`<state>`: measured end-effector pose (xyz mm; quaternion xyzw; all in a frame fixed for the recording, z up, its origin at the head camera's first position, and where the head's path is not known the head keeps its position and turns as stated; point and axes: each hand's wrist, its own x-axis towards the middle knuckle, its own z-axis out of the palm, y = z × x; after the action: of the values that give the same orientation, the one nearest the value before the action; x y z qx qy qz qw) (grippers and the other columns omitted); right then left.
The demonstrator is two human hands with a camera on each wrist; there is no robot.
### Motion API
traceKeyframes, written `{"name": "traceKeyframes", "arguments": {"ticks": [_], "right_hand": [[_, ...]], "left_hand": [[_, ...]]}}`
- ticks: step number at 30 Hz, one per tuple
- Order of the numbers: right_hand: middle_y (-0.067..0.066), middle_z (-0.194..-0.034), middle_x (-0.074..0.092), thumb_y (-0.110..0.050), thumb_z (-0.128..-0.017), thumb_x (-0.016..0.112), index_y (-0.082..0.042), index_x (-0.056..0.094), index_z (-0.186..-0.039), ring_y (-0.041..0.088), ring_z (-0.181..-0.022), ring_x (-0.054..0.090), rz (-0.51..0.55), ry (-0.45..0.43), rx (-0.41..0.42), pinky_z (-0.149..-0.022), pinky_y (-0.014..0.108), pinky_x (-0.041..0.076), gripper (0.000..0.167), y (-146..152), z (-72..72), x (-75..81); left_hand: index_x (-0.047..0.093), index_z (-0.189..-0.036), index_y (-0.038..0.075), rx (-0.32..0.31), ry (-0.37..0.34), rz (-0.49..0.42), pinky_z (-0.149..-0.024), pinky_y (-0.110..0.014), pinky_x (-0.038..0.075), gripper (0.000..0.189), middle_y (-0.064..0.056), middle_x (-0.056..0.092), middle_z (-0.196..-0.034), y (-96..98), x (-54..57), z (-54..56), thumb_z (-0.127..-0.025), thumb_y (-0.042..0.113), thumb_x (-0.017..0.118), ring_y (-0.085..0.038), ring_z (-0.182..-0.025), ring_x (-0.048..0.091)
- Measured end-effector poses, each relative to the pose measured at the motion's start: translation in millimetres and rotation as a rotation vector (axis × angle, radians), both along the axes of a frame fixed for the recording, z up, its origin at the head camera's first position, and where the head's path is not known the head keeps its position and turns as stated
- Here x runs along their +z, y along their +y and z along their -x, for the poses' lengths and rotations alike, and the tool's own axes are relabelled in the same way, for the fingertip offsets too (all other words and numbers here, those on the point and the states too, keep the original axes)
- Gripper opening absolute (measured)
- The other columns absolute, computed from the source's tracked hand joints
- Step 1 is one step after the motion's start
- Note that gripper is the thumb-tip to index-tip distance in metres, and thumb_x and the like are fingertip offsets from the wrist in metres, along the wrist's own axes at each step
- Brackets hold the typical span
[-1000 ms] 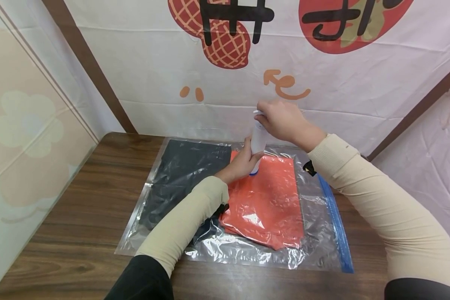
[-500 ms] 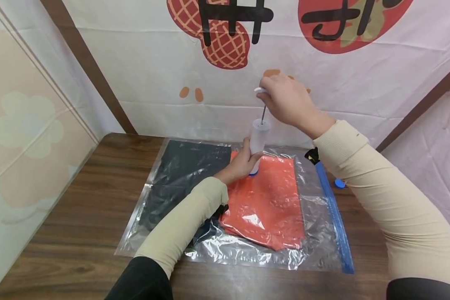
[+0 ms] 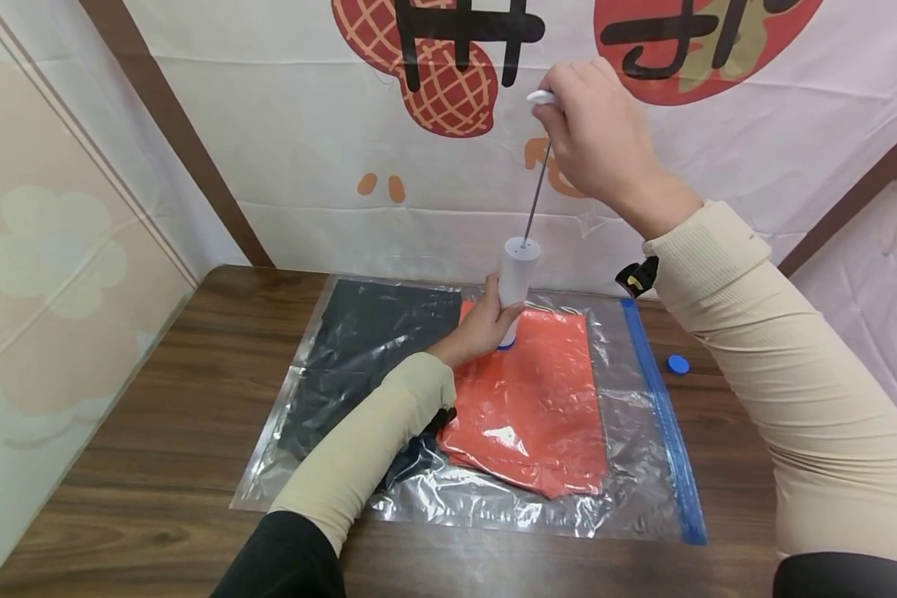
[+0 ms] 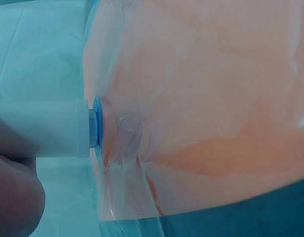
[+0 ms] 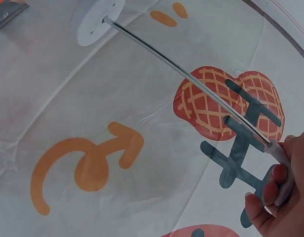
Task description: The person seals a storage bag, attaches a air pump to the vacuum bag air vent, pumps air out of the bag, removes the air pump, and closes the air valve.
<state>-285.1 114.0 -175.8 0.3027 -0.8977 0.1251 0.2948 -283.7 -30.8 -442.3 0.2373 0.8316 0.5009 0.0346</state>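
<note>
A white hand pump [image 3: 519, 270] stands over a clear storage bag [image 3: 631, 490], and my left hand [image 3: 482, 325] grips its barrel. In the left wrist view, the barrel's end meets a blue round valve [image 4: 97, 126] on the bag. My right hand [image 3: 601, 137] holds the pump's white handle [image 3: 542, 97] well above the barrel. Between them the thin metal rod [image 5: 186, 76] is drawn far out, slightly tilted. Inside the bag lie folded orange-red fabric [image 3: 531, 407] and folded dark fabric [image 3: 389, 332], side by side.
The bag lies flat on a brown wooden table [image 3: 142, 432], its blue zip edge [image 3: 665, 432] at the right. Beyond that edge sits a small blue cap [image 3: 677, 365]. A printed white cloth [image 3: 306, 141] hangs behind the table.
My right hand has risen with the handle, pulling the rod out of the barrel from fully pushed in. The left hand has stayed in place on the barrel.
</note>
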Motion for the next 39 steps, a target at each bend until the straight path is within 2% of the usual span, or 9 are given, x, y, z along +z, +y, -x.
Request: {"name": "traceKeyframes", "arguments": {"ticks": [3,8,12,19,24,28,34,39], "right_hand": [[0.02,-0.11,0.062,-0.021,-0.108,0.049,0.006,0.059,-0.116,0.032,-0.102,0.05,0.011,0.02,-0.01,-0.089,0.042,0.045,0.029,1,-0.8,0.5],[0.019,-0.1,0.064,-0.02,-0.107,0.051,0.004,0.062,-0.11,0.032,-0.093,0.054,-0.026,-0.037,0.009,-0.084,0.045,0.049,0.027,1,-0.3,-5.7],[0.016,-0.09,0.062,-0.018,-0.106,0.054,0.003,0.062,-0.105,0.032,-0.085,0.054,-0.094,-0.11,0.036,-0.077,0.045,0.047,0.022,-1,1.7,-22.8],[0.013,-0.086,0.061,-0.016,-0.102,0.061,-0.001,0.063,-0.102,0.031,-0.081,0.057,-0.209,-0.186,0.035,-0.068,0.046,0.053,0.015,-3,2.0,-58.8],[0.013,-0.088,0.066,-0.015,-0.1,0.065,-0.003,0.064,-0.1,0.032,-0.085,0.063,-0.249,-0.241,0.034,-0.073,0.047,0.056,0.012,-4,1.6,-77.0],[0.013,-0.092,0.068,-0.016,-0.101,0.065,-0.004,0.064,-0.101,0.032,-0.088,0.064,-0.28,-0.245,0.023,-0.075,0.047,0.056,0.012,-4,-0.4,-86.8],[0.013,-0.091,0.068,-0.017,-0.101,0.065,-0.004,0.064,-0.101,0.032,-0.087,0.065,-0.282,-0.228,0.027,-0.075,0.047,0.056,0.012,-3,0.4,-90.9],[0.014,-0.09,0.067,-0.016,-0.101,0.065,-0.004,0.064,-0.102,0.032,-0.086,0.064,-0.232,-0.24,0.041,-0.073,0.047,0.056,0.012,-2,1.1,-80.0]], "left_hand": [[0.009,-0.153,0.006,-0.002,-0.004,-0.002,-0.111,-0.055,0.039,0.062,-0.022,0.042,-0.143,0.3,0.1,0.0,-0.109,0.025,0.049,-0.037,-0.134,0.049],[0.008,-0.153,0.007,-0.002,-0.007,-0.004,-0.112,-0.055,0.039,0.064,-0.021,0.041,-0.143,0.1,1.1,-0.2,-0.109,0.028,0.049,-0.037,-0.134,0.048],[0.008,-0.153,0.007,0.004,-0.01,-0.004,-0.112,-0.055,0.038,0.063,-0.022,0.041,-0.144,-0.4,1.6,-0.8,-0.109,0.028,0.048,-0.037,-0.135,0.047],[0.007,-0.153,0.006,-0.001,-0.016,0.0,-0.115,-0.053,0.036,0.065,-0.021,0.04,-0.145,-1.3,1.6,-0.3,-0.109,0.032,0.046,-0.036,-0.138,0.045],[0.005,-0.154,0.007,-0.014,-0.02,-0.007,-0.116,-0.051,0.035,0.065,-0.02,0.039,-0.145,-2.4,2.3,0.0,-0.109,0.032,0.046,-0.034,-0.138,0.044],[0.005,-0.153,0.006,-0.017,-0.011,-0.01,-0.115,-0.05,0.036,0.066,-0.02,0.039,-0.143,-2.7,2.3,-0.1,-0.109,0.032,0.047,-0.034,-0.137,0.045],[0.006,-0.153,0.005,-0.014,0.007,-0.016,-0.114,-0.051,0.036,0.065,-0.021,0.04,-0.142,-2.1,1.4,0.0,-0.109,0.029,0.048,-0.035,-0.136,0.045],[0.006,-0.154,0.004,-0.014,0.009,-0.018,-0.115,-0.051,0.035,0.065,-0.022,0.039,-0.144,-1.0,0.1,-0.3,-0.109,0.028,0.048,-0.035,-0.137,0.044]]}}
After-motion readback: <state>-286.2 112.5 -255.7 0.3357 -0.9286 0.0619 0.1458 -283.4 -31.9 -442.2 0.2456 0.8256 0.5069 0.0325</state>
